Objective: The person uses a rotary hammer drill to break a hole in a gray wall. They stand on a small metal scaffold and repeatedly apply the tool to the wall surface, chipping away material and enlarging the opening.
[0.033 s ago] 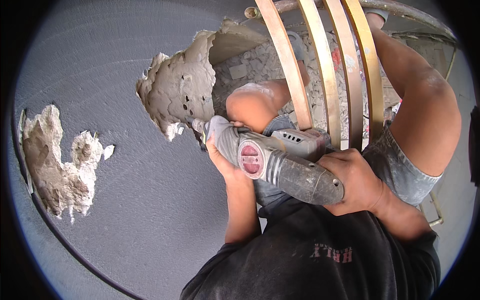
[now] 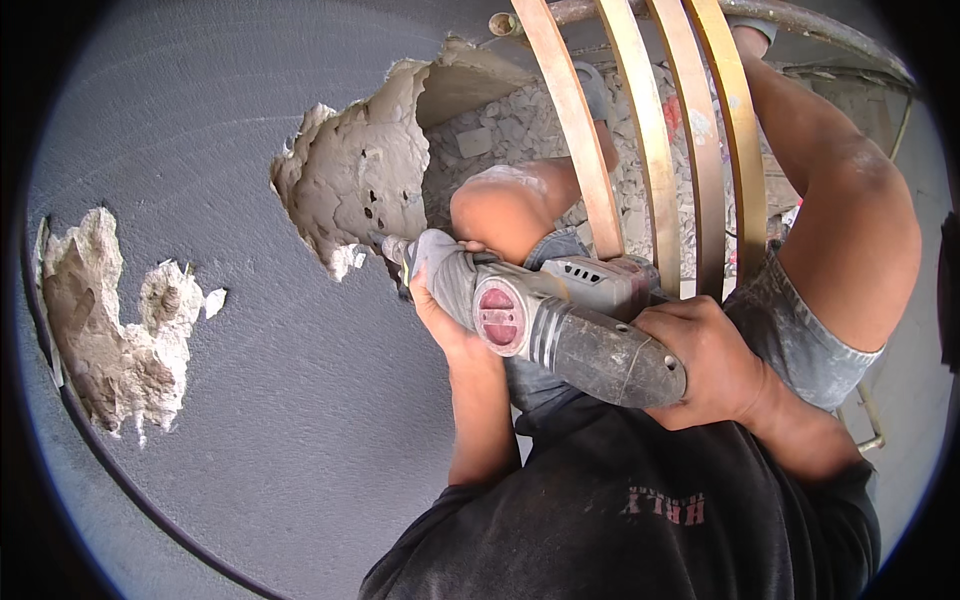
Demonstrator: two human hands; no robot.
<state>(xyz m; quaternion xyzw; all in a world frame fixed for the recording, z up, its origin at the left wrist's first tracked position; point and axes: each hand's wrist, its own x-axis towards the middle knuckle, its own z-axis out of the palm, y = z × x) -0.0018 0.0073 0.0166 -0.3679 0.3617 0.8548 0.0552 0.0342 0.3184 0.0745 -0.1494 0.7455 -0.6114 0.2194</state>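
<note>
Across my lap lies a dusty demolition hammer (image 2: 590, 350) with a round dark-red cap on its side and a black rear housing. My left hand (image 2: 445, 320) is wrapped around its front end, where a grey cloth (image 2: 445, 262) covers the barrel; some of its fingers are hidden underneath. At the back, my right hand (image 2: 705, 360) grips the handle, its fingers partly out of sight. The tool's front end points left at the lower edge of a large broken patch (image 2: 355, 185) in the grey wall (image 2: 300, 400). Whether the tip touches it I cannot tell.
Several wooden strips (image 2: 685, 130) rise in front of me between my bare legs. Broken rubble (image 2: 500, 125) covers the ground beyond. A second chipped patch (image 2: 115, 330) is farther left on the wall, beside a dark cable (image 2: 130, 490). A pipe (image 2: 810, 25) runs along the top.
</note>
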